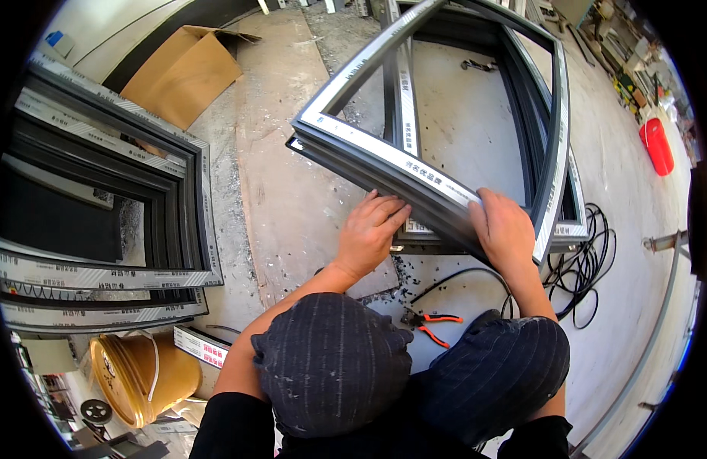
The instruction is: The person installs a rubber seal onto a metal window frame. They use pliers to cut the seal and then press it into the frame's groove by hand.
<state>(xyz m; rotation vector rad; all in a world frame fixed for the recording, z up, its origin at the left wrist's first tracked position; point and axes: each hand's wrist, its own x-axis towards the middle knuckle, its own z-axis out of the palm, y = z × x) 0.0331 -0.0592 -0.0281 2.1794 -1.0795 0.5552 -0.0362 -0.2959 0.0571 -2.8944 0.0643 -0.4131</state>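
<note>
A dark metal window frame with printed protective film lies tilted across a second frame beneath it. My left hand is closed over its near side, fingers bent against the dark edge. Near the right-hand corner, my right hand grips the same frame, thumb side on the film-covered top; some of its fingertips are hidden. Pliers with orange and black handles lie on the floor between my knees and the frame. Through the frame's opening a small metal tool shows, too small to name.
Several similar frames are stacked at the left. Behind them stands an open cardboard box. A yellow bucket sits at the lower left. Coiled black cable lies at the right, and a red container stands farther off.
</note>
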